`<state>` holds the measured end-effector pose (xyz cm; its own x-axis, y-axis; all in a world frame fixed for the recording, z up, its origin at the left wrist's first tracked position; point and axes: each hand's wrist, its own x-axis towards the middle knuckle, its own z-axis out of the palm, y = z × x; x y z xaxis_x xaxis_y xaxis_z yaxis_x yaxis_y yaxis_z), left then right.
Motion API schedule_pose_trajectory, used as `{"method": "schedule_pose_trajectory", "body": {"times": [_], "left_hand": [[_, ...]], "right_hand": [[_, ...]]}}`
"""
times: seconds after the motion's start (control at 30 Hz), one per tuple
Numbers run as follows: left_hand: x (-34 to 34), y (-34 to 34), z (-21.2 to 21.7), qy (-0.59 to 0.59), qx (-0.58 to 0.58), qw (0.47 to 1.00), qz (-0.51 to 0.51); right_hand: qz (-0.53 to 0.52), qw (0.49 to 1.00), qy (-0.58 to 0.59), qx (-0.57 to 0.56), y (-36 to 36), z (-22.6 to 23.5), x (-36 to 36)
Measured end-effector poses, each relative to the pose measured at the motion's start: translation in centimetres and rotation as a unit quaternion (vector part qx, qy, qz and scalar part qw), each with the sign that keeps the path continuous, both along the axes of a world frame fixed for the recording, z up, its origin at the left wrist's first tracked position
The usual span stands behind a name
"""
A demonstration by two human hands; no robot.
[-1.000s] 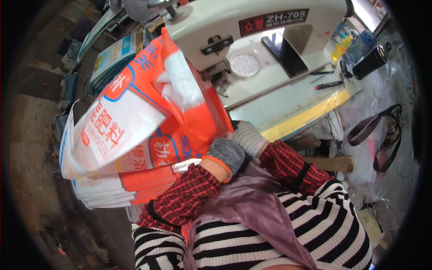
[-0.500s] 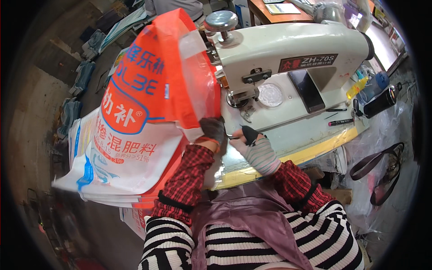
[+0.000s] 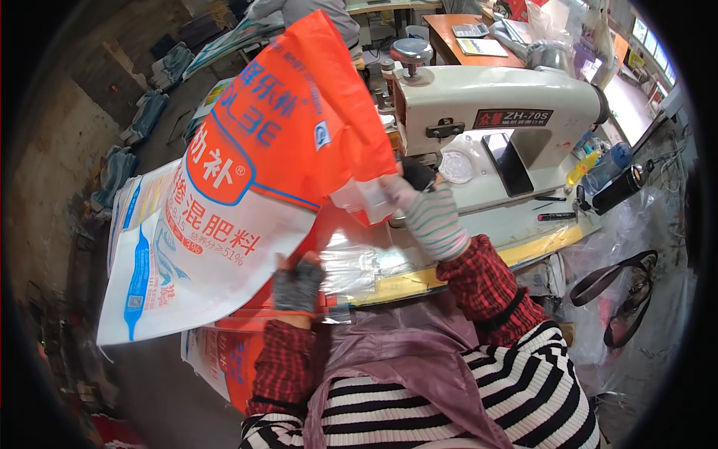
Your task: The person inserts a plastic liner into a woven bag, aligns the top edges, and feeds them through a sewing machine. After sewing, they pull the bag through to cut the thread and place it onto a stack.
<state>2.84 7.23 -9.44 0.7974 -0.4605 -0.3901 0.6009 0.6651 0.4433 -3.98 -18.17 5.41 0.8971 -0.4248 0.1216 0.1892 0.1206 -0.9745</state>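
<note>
A large orange-and-white printed woven bag (image 3: 284, 161) stands tilted up at the left of an off-white sewing machine (image 3: 456, 93). Close to the machine's needle end, my right hand (image 3: 428, 196), in a striped and black fingerless glove, is closed on the bag's right edge. My left hand (image 3: 298, 288), in a dark grey glove, is lower down beside the bag's lower edge, over the red layers beneath. Its thumb and fingers look apart, though blurred. The right fingertips are partly hidden by the bag fold.
More bags (image 3: 224, 352) lie stacked below on the left. On the machine bed sit a phone (image 3: 507, 165) and a clear round dish (image 3: 456, 166). Pens (image 3: 557, 216), a yellow bottle (image 3: 583, 167) and a black flask (image 3: 622, 187) stand right. A person (image 3: 325, 19) is behind.
My right hand has moved up and taken hold of the bag's edge. My left hand has left that edge and come down toward me. The bag's top has swung right.
</note>
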Motion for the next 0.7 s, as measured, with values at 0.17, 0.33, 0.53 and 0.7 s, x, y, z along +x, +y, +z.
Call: {"method": "schedule_pose_trajectory", "body": {"times": [0.17,0.33,0.53,0.7], "left_hand": [[5.4,8.4,5.2,-0.114,0.117,0.936,0.311],[9.0,19.5,10.5,-0.175,0.179,0.919,0.304],[1.1,13.9,11.2,-0.211,0.026,0.965,0.150],[-0.1,17.1,1.7,-0.116,0.213,0.958,0.156]], "right_hand": [[-0.135,0.848,-0.104,-0.502,-2.1,0.4,-1.6],[-0.037,0.926,-0.132,-0.353,3.3,2.8,-5.7],[0.206,0.901,0.074,-0.375,8.3,-6.2,-8.1],[0.159,0.792,-0.222,-0.546,11.0,-5.3,-8.1]]}}
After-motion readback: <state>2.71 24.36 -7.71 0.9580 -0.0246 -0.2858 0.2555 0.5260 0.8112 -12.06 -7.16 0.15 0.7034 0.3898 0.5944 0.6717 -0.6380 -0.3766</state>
